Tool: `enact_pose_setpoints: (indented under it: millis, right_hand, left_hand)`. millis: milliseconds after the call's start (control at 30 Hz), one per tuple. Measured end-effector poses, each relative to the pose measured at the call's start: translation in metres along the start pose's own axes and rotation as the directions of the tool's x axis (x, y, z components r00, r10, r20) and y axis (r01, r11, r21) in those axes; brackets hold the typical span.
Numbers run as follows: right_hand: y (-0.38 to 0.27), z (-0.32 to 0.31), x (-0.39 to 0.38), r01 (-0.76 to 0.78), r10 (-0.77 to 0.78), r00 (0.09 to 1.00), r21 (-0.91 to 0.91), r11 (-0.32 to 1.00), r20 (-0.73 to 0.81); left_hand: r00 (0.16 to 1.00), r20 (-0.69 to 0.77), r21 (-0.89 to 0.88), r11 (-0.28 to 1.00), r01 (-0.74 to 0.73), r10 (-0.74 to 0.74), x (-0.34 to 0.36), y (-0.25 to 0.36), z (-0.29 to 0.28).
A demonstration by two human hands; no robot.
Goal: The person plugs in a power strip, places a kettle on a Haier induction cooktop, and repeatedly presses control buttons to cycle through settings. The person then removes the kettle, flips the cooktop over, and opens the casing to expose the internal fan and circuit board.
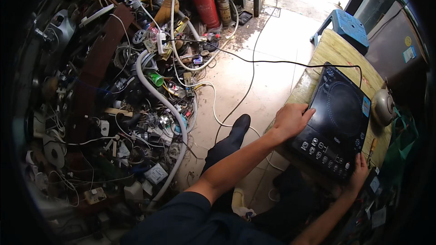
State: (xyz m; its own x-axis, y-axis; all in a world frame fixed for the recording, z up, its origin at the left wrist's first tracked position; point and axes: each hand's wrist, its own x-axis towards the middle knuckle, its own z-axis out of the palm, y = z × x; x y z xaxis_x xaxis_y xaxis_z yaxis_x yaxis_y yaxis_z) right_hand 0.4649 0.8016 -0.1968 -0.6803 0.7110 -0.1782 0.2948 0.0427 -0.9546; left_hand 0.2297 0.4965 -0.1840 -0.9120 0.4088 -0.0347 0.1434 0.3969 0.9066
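Note:
A black induction cooker [338,109] with a round ring mark and touch buttons along its near side lies on a yellowish wooden tabletop [329,45]. My left hand [293,120] grips its left edge, thumb at the rim and the other fingers curled. At the near right corner, my right hand [359,172] holds the edge with its fingers on the side; part of that hand's grip is hidden. From the cooker's far side a black power cord [290,62] runs left to a white power strip [161,43] among the clutter.
A metal kettle [383,106] stands right of the cooker, near a screwdriver [373,145]. Beyond the table is a blue plastic stool [347,29]. Piled parts and cables cover the left floor, with a grey hose [175,109] and a red fire extinguisher [205,7].

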Motion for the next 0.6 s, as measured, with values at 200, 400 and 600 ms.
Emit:
enact_pose_setpoints:
  millis: [200,400,600]
  right_hand:
    - [0.001,-0.023,0.003,0.036,-0.054,0.994,0.18,0.983,0.092]
    - [-0.039,0.004,0.007,0.119,-0.125,0.983,0.055,0.991,0.133]
    - [-0.043,0.021,-0.005,-0.009,-0.081,0.982,0.475,0.88,0.169]
  left_hand:
    - [0.999,-0.021,-0.171,0.984,-0.048,0.045,0.005,0.002,0.004]
    - [0.998,0.022,-0.268,0.962,-0.053,0.062,0.014,-0.004,0.0]
    - [0.998,0.029,-0.333,0.942,-0.049,0.062,0.011,0.007,0.012]
